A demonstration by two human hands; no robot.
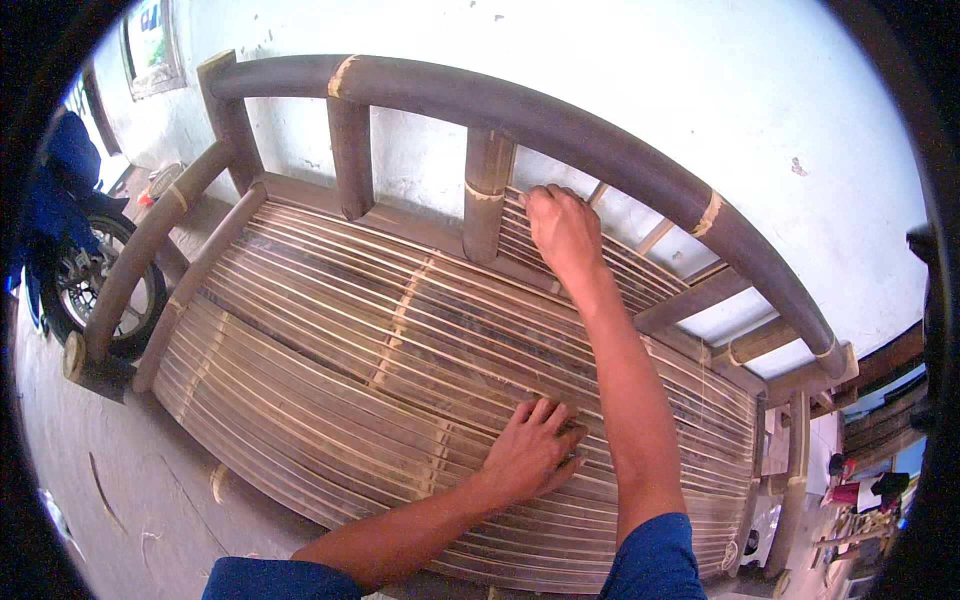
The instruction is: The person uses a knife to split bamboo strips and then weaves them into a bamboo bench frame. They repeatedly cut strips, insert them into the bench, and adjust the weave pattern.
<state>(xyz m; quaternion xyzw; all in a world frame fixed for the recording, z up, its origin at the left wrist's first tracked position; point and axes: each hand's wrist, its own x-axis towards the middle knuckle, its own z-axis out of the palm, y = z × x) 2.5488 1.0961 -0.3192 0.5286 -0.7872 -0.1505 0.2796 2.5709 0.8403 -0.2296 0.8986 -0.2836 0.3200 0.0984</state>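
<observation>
A dark brown bamboo bench fills the middle, its seat (300, 340) made of long narrow slats with pale edges. My left hand (530, 450) lies on the seat slats, palm down, fingers slightly bent and apart, holding nothing. Farther off, my right hand (563, 228) reaches to the backrest. Its fingers are curled at the top of a small panel of bamboo slats (640, 280), beside a thick upright post (487, 190); they seem to pinch the uppermost slat, though the fingertips are partly hidden. Thin pale uprights (655, 237) show right of this hand.
The curved top rail (430, 88) runs above the backrest along a white wall (640, 50). At left are a bamboo armrest (140, 250) and a blue motorcycle with its wheel (105, 285). A grey floor (110, 470) lies in front; assorted items (870, 490) stand at far right.
</observation>
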